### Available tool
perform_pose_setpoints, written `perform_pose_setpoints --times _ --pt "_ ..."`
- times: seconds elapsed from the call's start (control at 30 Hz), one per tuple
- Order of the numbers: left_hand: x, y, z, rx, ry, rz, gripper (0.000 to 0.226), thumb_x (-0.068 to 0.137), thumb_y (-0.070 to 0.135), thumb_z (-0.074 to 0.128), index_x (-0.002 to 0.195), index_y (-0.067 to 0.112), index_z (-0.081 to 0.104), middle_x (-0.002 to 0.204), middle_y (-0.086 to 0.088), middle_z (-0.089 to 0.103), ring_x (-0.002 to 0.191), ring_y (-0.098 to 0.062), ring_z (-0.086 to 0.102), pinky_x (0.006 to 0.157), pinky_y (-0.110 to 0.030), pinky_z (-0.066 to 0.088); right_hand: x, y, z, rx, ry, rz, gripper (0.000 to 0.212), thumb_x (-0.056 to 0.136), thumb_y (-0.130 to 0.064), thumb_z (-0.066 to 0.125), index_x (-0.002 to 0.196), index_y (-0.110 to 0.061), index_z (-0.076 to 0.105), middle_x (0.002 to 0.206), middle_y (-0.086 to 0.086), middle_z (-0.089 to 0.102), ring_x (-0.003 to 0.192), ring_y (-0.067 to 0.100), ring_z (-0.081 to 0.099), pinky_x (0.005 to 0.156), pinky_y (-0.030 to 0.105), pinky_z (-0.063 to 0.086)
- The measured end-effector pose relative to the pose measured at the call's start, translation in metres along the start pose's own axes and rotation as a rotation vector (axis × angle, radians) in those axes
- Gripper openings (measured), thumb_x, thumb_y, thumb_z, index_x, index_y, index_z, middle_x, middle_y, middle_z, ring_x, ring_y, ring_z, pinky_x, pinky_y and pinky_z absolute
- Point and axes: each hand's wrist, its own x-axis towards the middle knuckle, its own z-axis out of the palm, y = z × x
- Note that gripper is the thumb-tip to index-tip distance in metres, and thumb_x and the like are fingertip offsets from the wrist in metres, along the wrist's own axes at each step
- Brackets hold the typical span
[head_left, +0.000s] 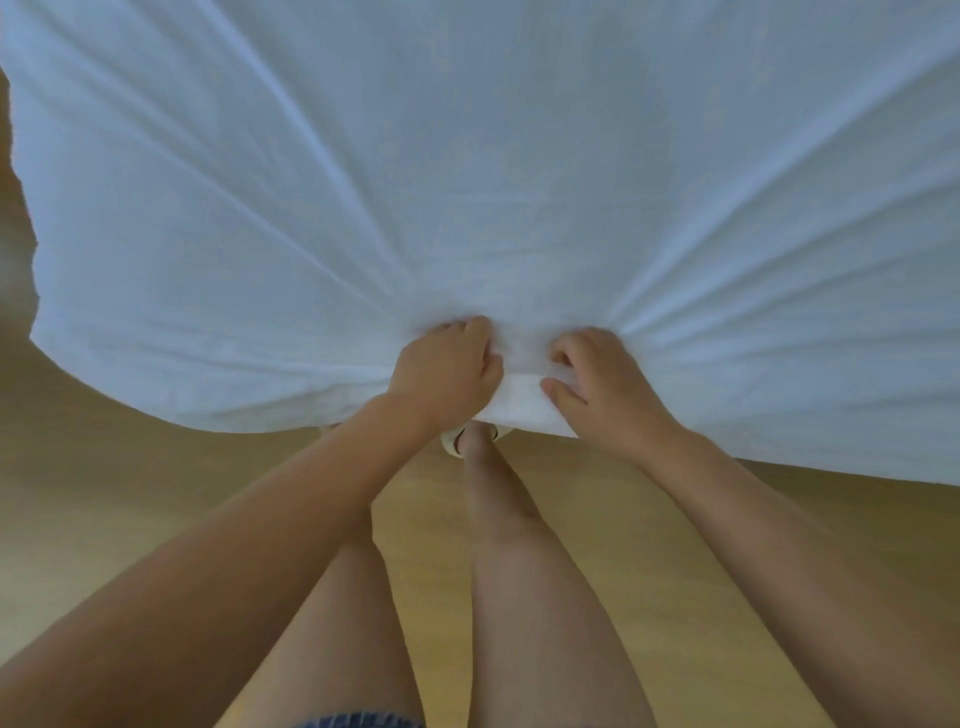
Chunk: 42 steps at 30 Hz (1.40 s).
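— Before your knees, item one: what do you hold?
— Item one, white sheet (467, 156); it spreads away from you across most of the view; its near edge is bunched at your hands; folds fan outward from both grips.
— Left hand?
— Your left hand (447, 371); fingers curled into a fist round a gather of the sheet's near edge; cloth lies under and beyond the knuckles.
— Right hand?
— Your right hand (605, 387); just beside the left, not touching it; fingers bent into the cloth, thumb on the folded hem; it grips the same edge.
— Remainder?
— Wooden floor (130, 493) beneath; your bare legs (519, 571) below the hands; one pale shoe (453, 441) under the hem; denim shorts (358, 722) at the bottom edge.
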Motion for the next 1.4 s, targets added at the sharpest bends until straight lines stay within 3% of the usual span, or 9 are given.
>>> perform_pose_setpoints --times 0.23,0.37,0.5,0.6,0.83,1.07,1.17,1.27,1.4 --pt "0.013 0.079 0.026 0.139 -0.262 0.239 0.036 0.092 0.043 0.049 0.113 0.014 0.047 0.113 -0.002 0.052 0.104 -0.023 0.049 0.074 -0.028 0.031 -0.068 0.078 -0.015 0.302 0.595 0.713 0.019 0.090 -0.021 0.058 0.080 -0.006 0.052 0.080 0.006 0.054 0.074 0.020 0.050 0.071 0.038 0.045" --pt "0.032 0.125 0.041 0.463 -0.315 0.397 0.023 0.097 0.018 0.046 0.119 0.011 0.045 0.114 -0.004 0.053 0.099 -0.024 0.056 0.070 -0.029 0.036 -0.088 0.106 -0.002 1.129 0.726 1.267 0.053 0.087 -0.046 0.061 0.116 -0.004 0.045 0.110 0.008 0.053 0.093 0.020 0.053 0.079 0.033 0.046" --pt "0.053 0.147 0.035 0.587 -0.505 0.420 0.011 0.096 0.017 0.043 0.105 0.015 0.049 0.102 -0.002 0.053 0.090 -0.020 0.051 0.076 -0.029 0.042 -0.080 0.130 -0.005 1.559 0.874 1.151 0.037 0.091 -0.047 0.055 0.099 -0.010 0.054 0.096 0.007 0.060 0.084 0.019 0.061 0.059 0.027 0.055" --pt "0.064 0.163 0.027 0.673 -0.606 0.420 0.013 0.096 0.030 0.043 0.097 0.020 0.052 0.103 0.001 0.056 0.096 -0.020 0.052 0.082 -0.030 0.043 -0.073 0.137 -0.007 1.306 1.018 1.101 0.040 0.097 -0.032 0.050 0.064 -0.010 0.049 0.069 0.010 0.055 0.062 0.022 0.052 0.054 0.029 0.046" --pt "0.073 0.224 0.044 0.550 -0.560 0.409 0.020 0.093 0.036 0.047 0.078 0.023 0.049 0.077 0.008 0.050 0.081 -0.017 0.051 0.071 -0.028 0.037 -0.125 0.129 0.032 0.804 0.991 1.105 0.047 0.101 -0.031 0.040 0.056 -0.016 0.038 0.053 0.000 0.041 0.048 0.011 0.036 0.047 0.019 0.028" --pt "0.078 0.278 0.066 0.514 -0.276 0.782 0.032 0.090 0.027 0.055 0.120 0.015 0.053 0.116 -0.005 0.053 0.108 -0.024 0.049 0.085 -0.031 0.037 -0.104 0.175 0.017 1.598 1.022 0.976 0.042 0.097 -0.049 0.037 0.098 -0.014 0.061 0.092 0.001 0.063 0.087 0.019 0.060 0.071 0.029 0.046" --pt "0.092 0.290 0.083 0.764 -0.292 0.951 0.067 0.088 0.045 0.055 0.147 0.025 0.029 0.153 -0.009 0.020 0.141 -0.030 0.016 0.109 -0.045 0.022 -0.104 0.206 0.031 1.929 1.184 1.028 0.059 0.094 -0.063 0.029 0.130 -0.023 0.052 0.125 -0.002 0.057 0.115 0.018 0.052 0.096 0.034 0.040" --pt "0.103 0.289 0.108 1.151 -0.480 0.837 0.105 0.076 0.075 0.048 0.145 0.038 -0.022 0.148 -0.007 -0.040 0.135 -0.035 -0.036 0.109 -0.060 -0.010 -0.097 0.226 0.045 2.108 1.115 0.960 0.070 0.090 -0.069 0.029 0.145 -0.025 0.036 0.145 -0.002 0.043 0.132 0.018 0.041 0.113 0.042 0.028" --pt "0.110 0.286 0.123 1.250 -0.490 0.772 0.123 0.062 0.086 0.050 0.128 0.043 -0.044 0.125 -0.010 -0.063 0.119 -0.039 -0.053 0.104 -0.066 -0.014 -0.083 0.236 0.045 2.096 1.138 0.944 0.030 0.100 -0.039 0.042 0.099 -0.014 0.059 0.092 0.002 0.061 0.080 0.014 0.058 0.072 0.024 0.050"
